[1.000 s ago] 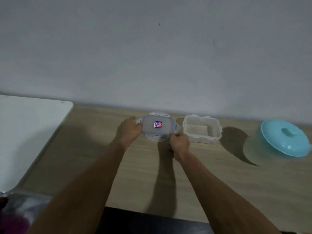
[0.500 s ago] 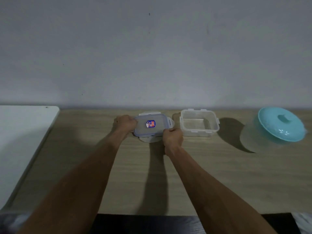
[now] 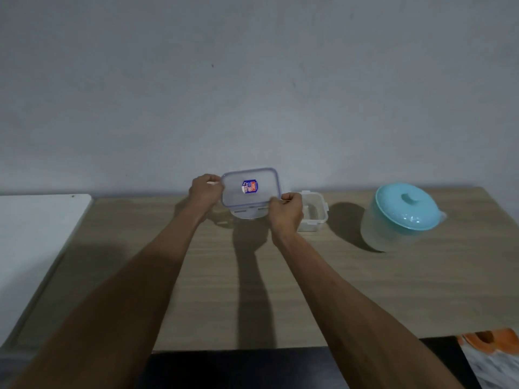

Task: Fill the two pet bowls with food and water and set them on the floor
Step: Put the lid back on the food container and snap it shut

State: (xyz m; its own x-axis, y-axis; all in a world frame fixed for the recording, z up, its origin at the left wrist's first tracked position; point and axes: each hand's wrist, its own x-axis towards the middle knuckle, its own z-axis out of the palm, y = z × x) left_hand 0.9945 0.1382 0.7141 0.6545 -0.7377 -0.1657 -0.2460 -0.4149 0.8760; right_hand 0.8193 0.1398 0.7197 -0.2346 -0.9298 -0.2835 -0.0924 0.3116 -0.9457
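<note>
Wall (image 3: pixel 252 80) grey, plain, fills the far half of the view. Wood-grain table (image 3: pixel 365 290) runs left to right below it, with a dark strip (image 3: pixel 238 369) along its near edge. White surface (image 3: pixel 33 234) butts against the table on the left. Both bare forearms reach from the near edge toward the far middle of the table and cast long shadows on the wood.

Translucent tub (image 3: pixel 393 237) stands at far right, well apart from the hands, tilted in this wide view, closed by a teal lid (image 3: pixel 407 206) with a knob on top. Orange and white patterned thing (image 3: pixel 491 349) at near right corner, cut off by the frame, cannot tell what it is.

Clear box (image 3: pixel 314 217), open-topped, with latch tabs on its rim, sits on the table at far middle, just right of and partly behind the right hand (image 3: pixel 286 210).

Flat lid (image 3: pixel 238 195), clear with a blue seal rim, is held up off the table and tilted toward the camera, just left of the clear box. Left hand (image 3: pixel 205 192) grips its left edge with fingers curled. Right hand pinches its near right corner, fingers curled too. White flap (image 3: pixel 250 214) with two slots shows under the near edge of the flat lid; cannot tell if it belongs to that lid or to something below it.

Small blue and red sticker (image 3: pixel 249 187) sits at the middle of the flat lid
</note>
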